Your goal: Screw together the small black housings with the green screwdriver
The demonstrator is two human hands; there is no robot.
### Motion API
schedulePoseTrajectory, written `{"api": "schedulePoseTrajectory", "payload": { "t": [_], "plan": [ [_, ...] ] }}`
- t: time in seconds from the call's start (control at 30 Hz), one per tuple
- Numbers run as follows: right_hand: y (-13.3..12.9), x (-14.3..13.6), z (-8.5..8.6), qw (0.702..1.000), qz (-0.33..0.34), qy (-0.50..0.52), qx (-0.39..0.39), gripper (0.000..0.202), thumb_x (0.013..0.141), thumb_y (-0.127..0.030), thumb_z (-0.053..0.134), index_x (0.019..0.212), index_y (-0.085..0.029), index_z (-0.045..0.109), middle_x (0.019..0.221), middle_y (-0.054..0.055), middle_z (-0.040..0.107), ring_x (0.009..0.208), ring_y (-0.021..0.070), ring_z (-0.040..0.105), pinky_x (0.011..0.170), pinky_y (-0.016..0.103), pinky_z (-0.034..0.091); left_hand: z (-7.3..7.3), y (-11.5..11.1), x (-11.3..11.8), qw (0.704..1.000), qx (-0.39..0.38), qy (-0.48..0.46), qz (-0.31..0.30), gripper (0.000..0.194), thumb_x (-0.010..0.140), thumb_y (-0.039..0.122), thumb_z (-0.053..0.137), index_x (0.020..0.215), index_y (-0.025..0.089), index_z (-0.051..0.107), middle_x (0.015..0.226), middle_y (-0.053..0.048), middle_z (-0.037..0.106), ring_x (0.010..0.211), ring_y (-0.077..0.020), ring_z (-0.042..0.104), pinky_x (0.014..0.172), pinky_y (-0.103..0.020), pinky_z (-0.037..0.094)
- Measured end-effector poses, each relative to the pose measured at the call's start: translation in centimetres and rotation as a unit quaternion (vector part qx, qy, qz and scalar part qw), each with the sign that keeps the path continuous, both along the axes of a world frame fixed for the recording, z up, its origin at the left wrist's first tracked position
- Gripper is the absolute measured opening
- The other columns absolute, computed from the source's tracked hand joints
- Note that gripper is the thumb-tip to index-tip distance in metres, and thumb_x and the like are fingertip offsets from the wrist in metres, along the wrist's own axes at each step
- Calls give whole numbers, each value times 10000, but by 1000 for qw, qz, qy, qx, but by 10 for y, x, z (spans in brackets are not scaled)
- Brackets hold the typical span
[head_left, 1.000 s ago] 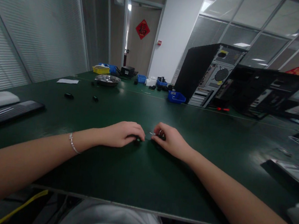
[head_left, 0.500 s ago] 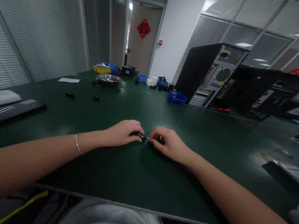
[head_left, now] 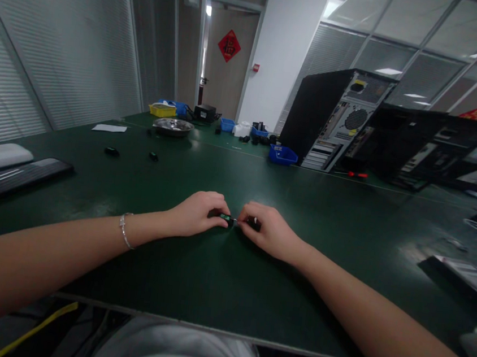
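Note:
Near the middle of the green table (head_left: 210, 289), my left hand (head_left: 200, 214) pinches a small black part with a green patch (head_left: 226, 218) between thumb and fingers. Facing it from the right, my right hand (head_left: 269, 227) is closed on a small dark tool (head_left: 254, 223). A thin metallic tip sticks out of the tool and meets the right end of the black part. Most of the tool is hidden by my fingers. Two more small black parts, one (head_left: 112, 151) and another (head_left: 153, 156), lie farther back on the left.
A keyboard (head_left: 16, 181) is at the left edge. Behind stand a metal bowl (head_left: 173, 127), a yellow bin (head_left: 162, 111), a blue bin (head_left: 283, 155) and a black computer tower (head_left: 334, 117). A red-handled tool (head_left: 357, 174) lies right of the tower.
My right hand has shifted slightly left, and the gap between the thin tip and the black part has closed. My left hand has hardly moved.

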State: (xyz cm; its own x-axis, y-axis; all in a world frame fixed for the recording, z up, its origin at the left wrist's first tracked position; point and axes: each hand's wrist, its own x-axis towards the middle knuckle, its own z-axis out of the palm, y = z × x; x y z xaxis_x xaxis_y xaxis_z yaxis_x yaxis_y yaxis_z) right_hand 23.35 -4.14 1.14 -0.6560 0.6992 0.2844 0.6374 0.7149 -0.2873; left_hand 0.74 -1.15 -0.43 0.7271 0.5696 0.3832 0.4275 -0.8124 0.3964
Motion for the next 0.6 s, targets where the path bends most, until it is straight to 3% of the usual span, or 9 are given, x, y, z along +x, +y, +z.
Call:
{"api": "schedulePoseTrajectory", "payload": {
  "t": [0.4, 0.6],
  "plan": [
    [4, 1, -9, 1000, -4, 26, -12, 179, 947, -300, 579, 1017, -142, 624, 976, 39, 652, 812, 155, 642, 716, 331, 550, -1, 0, 2, 998, -56, -33, 14, 90, 847, 192, 695, 909, 130, 674, 799, -10, 577, 704, -135, 562, 629, -217, 423],
    [4, -3, -8, 999, -6, 29, -20, 186, 944, -304, 582, 1027, -143, 625, 991, 43, 653, 826, 160, 643, 726, 338, 550, 1, -4, 4, 998, -47, -36, 28, 57, 831, 159, 694, 875, 133, 668, 790, -9, 561, 724, -147, 538, 657, -242, 401]
  ]
}}
